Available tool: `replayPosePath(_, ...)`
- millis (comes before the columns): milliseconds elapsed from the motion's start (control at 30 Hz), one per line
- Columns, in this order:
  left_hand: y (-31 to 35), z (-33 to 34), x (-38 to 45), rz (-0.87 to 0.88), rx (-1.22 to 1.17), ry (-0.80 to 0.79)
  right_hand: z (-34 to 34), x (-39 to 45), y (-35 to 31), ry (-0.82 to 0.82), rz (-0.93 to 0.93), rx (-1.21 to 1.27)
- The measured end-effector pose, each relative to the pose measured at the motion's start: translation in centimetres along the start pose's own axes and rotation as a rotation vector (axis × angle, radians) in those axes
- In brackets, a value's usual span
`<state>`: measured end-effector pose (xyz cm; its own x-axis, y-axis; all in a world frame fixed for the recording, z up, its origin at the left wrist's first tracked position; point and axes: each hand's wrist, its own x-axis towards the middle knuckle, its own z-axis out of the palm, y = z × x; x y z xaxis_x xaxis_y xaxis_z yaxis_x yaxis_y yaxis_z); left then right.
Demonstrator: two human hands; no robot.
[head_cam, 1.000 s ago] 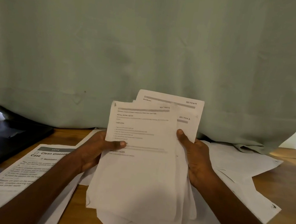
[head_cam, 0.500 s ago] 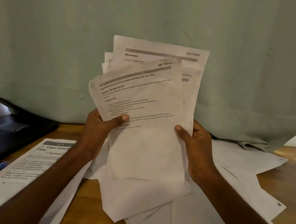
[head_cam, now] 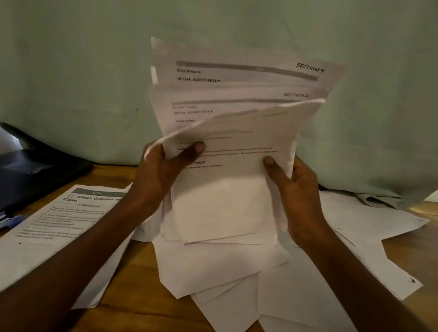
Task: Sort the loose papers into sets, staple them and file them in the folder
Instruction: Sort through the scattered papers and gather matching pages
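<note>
Head: 2 hands (head_cam: 157,175) (head_cam: 300,201) hold 1 paper stack (head_cam: 225,199).

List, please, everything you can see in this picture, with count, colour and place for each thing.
held papers: several, exact count unclear, white, upright between both hands, front sheet bending forward; handwritten "SECTION 4" and "SECTION 2" visible
loose papers: many, white, spread on the table under and right of the hands
printed sheet: one, white with a grey header, flat at left, headed "Clean Glasses"
folder: one, black, far left of the table
pen: one, blue, by the folder's near edge
table: one, brown wood
curtain: one, pale green, behind the table
left hand: grips the papers' left edge
right hand: grips the right edge
</note>
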<state>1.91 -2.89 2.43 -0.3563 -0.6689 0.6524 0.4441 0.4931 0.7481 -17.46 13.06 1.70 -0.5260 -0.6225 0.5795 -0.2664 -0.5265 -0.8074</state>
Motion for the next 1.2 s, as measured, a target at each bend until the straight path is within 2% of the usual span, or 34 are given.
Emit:
replayPosePath(233,0.0,-0.2,-0.2,-0.092,0.046,-0.032,0.2,-0.4,0.8,-0.022,0.106,-0.008)
replayPosePath(333,0.2,0.5,-0.7,-0.015,0.049,0.03,0.9,-1.0,0.4,0.06,0.014,-0.026)
replayPosePath(467,1.0,1.0,-0.7,0.087,0.02,0.02,2.0,-1.3,-0.6,0.227,-0.174,-0.053)
replayPosePath(533,0.9,1.2,-0.8,0.085,0.016,0.046,2.3,-1.3,-0.7,0.228,-0.204,-0.048)
replayPosePath(667,-0.3,1.4,-1.7,-0.006,0.013,0.074,2.2,-1.4,0.1,0.124,-0.121,-0.04)
replayPosePath(867,-0.2,0.6,-1.3,0.019,-0.083,0.021,0.8,-0.6,-0.4,0.161,-0.117,-0.013)
replayPosePath(1033,-2.1,1.0,-2.6,-0.126,-0.039,-0.019,0.3,-0.8,0.6,0.03,0.128,0.038)
replayPosePath(1200,-2.2,1.1,-1.8,-0.132,-0.024,0.008,0.6,-0.4,0.2,0.107,0.106,0.083)
